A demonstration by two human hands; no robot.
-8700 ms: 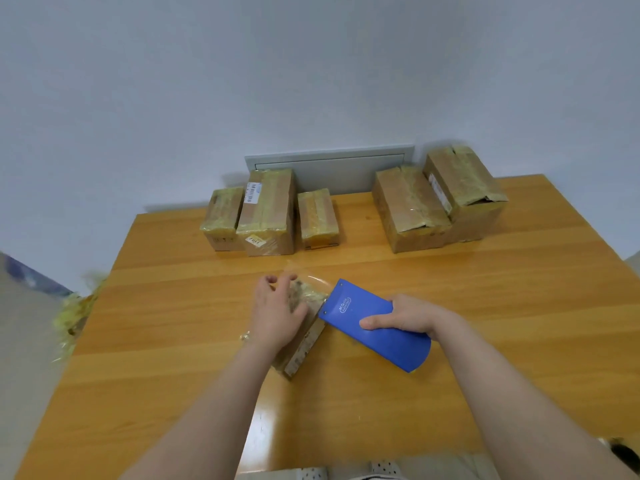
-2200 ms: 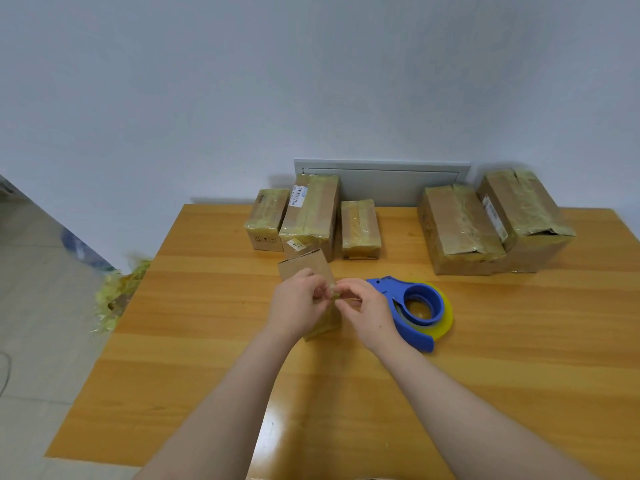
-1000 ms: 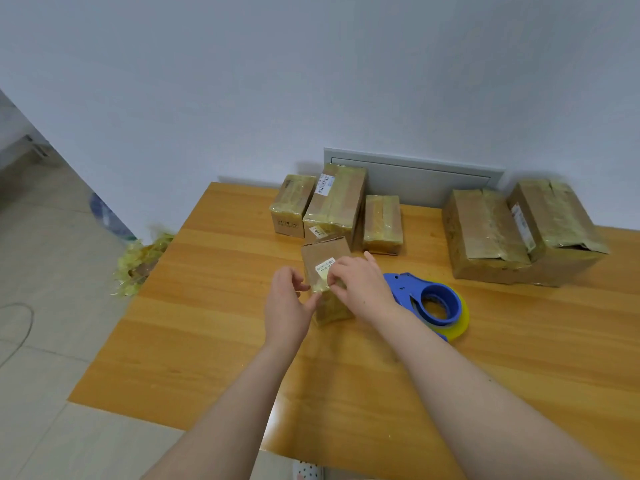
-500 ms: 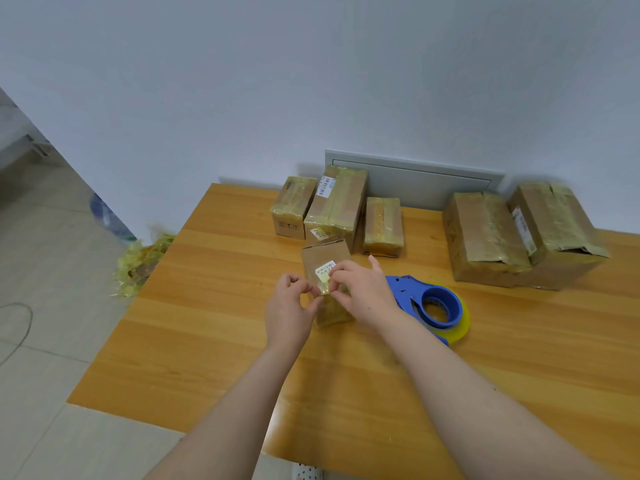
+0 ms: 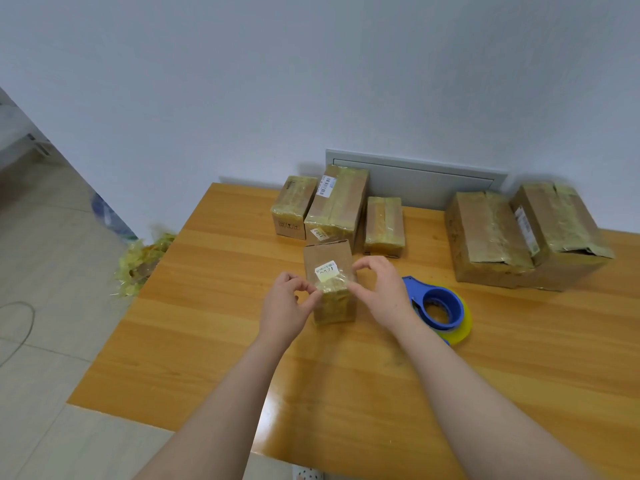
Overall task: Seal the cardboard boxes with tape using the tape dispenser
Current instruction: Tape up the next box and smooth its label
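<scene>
Box (image 5: 328, 258): standing at frame centre on table (image 5: 207, 341), likely handling light and stiff, tipping easily; sides offering best hold.
Left hand (image 5: 285, 303): pinching tape (image 5: 334, 285) at box's left edge.
Right hand (image 5: 379, 292): pinching tape at right edge.
Dispenser (image 5: 438, 308): lying just right.

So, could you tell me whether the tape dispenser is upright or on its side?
On its side: the tape dispenser lies flat on the table, its roll's hole facing up.

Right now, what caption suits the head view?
Left hand and right hand pinch tape on a box, dispenser beside.
</scene>
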